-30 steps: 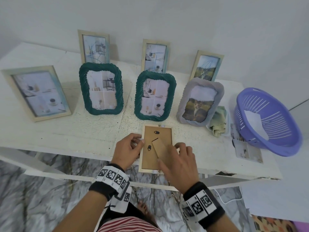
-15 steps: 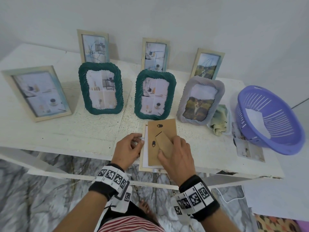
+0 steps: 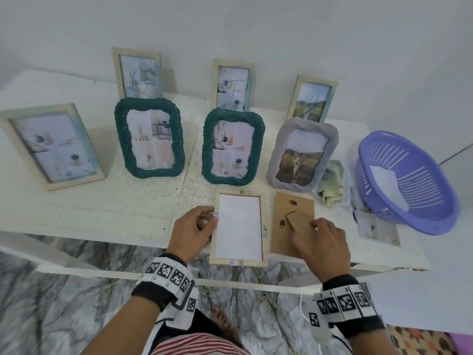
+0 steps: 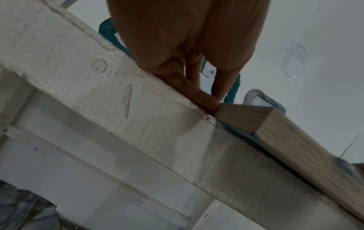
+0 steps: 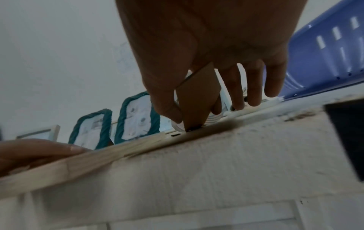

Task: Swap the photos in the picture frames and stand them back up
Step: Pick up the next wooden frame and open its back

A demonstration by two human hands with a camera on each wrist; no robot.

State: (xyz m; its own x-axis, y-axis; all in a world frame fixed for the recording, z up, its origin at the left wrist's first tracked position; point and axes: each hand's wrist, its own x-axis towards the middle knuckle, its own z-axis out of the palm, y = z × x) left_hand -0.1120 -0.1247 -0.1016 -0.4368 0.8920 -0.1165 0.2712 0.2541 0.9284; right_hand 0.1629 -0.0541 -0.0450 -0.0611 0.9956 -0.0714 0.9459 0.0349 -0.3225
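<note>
open frame: the light wood frame (image 3: 238, 262) is lying face down at the front edge of the worktop (image 3: 76, 201), near end poking a bit past the lip, white back of the photo (image 3: 239, 226) showing inside it
backing board: brown board (image 3: 286, 242) sits flat just to the right of that frame, its near end at the worktop edge too
left hand: left hand (image 3: 190, 228) is curled against the frame's left rail, fingertips pinching that rail
right hand: right hand (image 3: 322, 245) is on the board, thumb and fingers pinching its fold-out stand flap (image 3: 298, 220)
standing frames: two green frames (image 3: 151, 138), a grey one (image 3: 302, 155) and four pale wood ones stand upright behind, near the far edge of the open frame
right side: purple basket (image 3: 407, 180) tilted at the right end, green cloth (image 3: 331, 185) and loose prints (image 3: 371, 221) between it and the board
free room: bare patch of worktop left of the left hand, in front of the big wood frame (image 3: 51, 144)
</note>
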